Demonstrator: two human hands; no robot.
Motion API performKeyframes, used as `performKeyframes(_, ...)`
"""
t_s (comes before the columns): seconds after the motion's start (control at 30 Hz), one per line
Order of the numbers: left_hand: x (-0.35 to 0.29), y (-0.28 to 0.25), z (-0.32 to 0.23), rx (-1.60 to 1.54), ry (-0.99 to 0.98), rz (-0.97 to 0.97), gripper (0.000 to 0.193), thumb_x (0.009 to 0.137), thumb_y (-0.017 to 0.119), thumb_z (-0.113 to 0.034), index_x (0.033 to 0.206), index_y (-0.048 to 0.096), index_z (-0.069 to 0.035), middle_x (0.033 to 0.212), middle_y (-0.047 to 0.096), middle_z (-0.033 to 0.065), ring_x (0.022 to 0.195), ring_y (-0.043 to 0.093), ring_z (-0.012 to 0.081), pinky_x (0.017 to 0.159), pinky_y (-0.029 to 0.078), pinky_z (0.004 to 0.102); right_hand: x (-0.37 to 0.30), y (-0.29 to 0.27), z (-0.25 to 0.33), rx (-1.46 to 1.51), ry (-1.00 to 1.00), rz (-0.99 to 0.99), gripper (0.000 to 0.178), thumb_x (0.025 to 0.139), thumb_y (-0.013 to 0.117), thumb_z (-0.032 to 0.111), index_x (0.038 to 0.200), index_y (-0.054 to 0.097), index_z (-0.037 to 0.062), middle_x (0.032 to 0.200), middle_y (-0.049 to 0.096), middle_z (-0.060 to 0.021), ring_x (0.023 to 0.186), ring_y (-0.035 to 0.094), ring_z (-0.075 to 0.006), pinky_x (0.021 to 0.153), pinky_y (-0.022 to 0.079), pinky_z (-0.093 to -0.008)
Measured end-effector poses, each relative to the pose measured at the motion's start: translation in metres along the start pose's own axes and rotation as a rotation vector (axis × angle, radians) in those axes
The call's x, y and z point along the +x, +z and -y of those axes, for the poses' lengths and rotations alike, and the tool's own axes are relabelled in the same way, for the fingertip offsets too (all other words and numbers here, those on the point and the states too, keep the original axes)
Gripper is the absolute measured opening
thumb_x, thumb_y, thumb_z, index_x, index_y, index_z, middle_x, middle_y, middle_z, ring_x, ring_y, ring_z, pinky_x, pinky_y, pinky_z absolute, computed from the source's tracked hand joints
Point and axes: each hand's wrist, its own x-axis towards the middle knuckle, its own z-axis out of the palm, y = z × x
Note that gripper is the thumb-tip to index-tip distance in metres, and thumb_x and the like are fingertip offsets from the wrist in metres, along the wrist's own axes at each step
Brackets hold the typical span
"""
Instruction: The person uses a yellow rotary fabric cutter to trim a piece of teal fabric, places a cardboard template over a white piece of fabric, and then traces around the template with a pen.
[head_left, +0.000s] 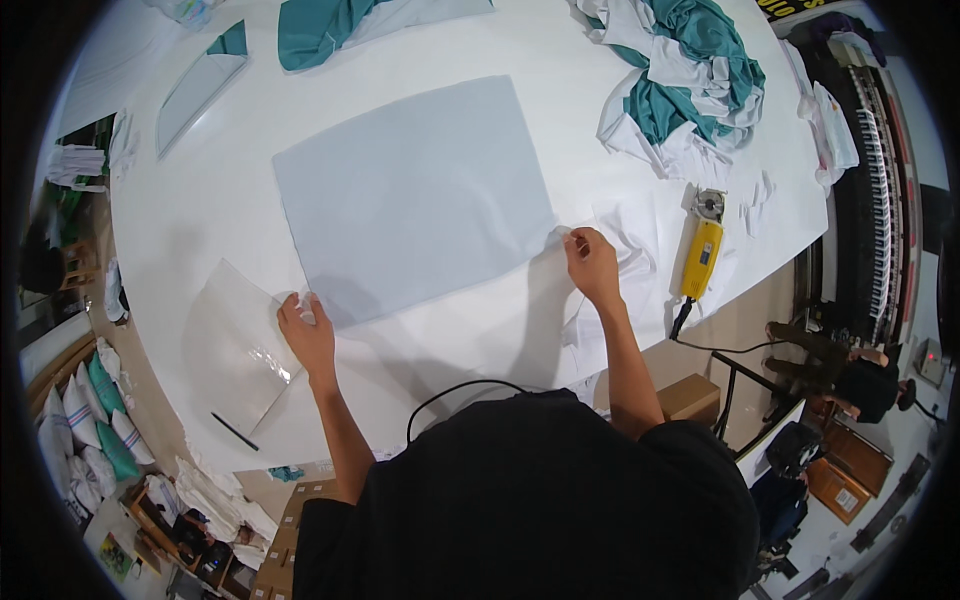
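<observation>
Pale grey-blue cloth panel (415, 200), lying flat at the centre of the frame on a white table (200, 235). At its lower right corner, the grip of the right hand (595, 268) pinches the edge between thumb and finger; at its lower left corner, the left hand (310, 338) has its fingers bent, though whether they close on cloth cannot be told. Left of centre, a transparent sheet (228, 350) lies near a black stick (235, 431). Right: a yellow electric cutter (702, 255), below a crumpled green-and-white fabric heap (680, 100), upper right.
</observation>
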Motion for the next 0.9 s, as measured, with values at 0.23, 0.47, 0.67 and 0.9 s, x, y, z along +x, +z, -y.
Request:
performKeyframes(0.23, -0.011, 0.003, 0.015, 0.083, 0.078, 0.037, 0.022, 0.095, 0.072, -0.02, 0.107, 0.063, -0.003, 0.109, 0.062, 0.0174, 0.103, 0.058, 0.0391, 0.088, 0.049, 0.0496, -0.008, 0.018, -0.001, -0.065, -0.05, 0.036, 0.021, 0.09, 0.071, 0.023, 0.097, 0.064, 0.004, 0.088, 0.068, -0.0143, 0.082, 0.067, -0.0339, 0.072, 0.053, -0.0458)
performKeyframes(0.47, -0.013, 0.006, 0.026, 0.101, 0.12, 0.073, 0.015, 0.095, 0.07, -0.016, 0.101, 0.063, -0.005, 0.106, 0.061, 0.0154, 0.102, 0.058, 0.0384, 0.087, 0.048, 0.0501, -0.007, 0.01, 0.001, 0.355, 0.245, 0.099, 0.023, 0.089, 0.072, 0.023, 0.097, 0.067, 0.0018, 0.091, 0.071, -0.0152, 0.087, 0.07, -0.0349, 0.075, 0.055, -0.0453)
performKeyframes(0.67, -0.028, -0.003, 0.013, 0.156, 0.09, 0.067, 0.018, 0.094, 0.072, -0.018, 0.101, 0.062, -0.005, 0.106, 0.06, 0.0158, 0.102, 0.058, 0.0386, 0.087, 0.049, 0.0508, -0.009, 0.038, 0.003, -0.149, -0.111, -0.159, 0.026, 0.087, 0.072, 0.024, 0.098, 0.066, 0.001, 0.083, 0.073, -0.0169, 0.081, 0.073, -0.0379, 0.072, 0.056, -0.0446)
performKeyframes(0.9, -0.039, 0.002, 0.009, 0.144, 0.103, 0.065, 0.015, 0.094, 0.07, -0.014, 0.103, 0.061, -0.007, 0.109, 0.06, 0.0137, 0.104, 0.057, 0.0372, 0.086, 0.049, 0.0495, -0.008, 0.03, 0.007, 0.484, 0.282, 0.001, 0.023, 0.087, 0.073, 0.018, 0.092, 0.062, -0.0016, 0.077, 0.067, -0.0121, 0.069, 0.073, -0.0244, 0.058, 0.056, -0.0359)
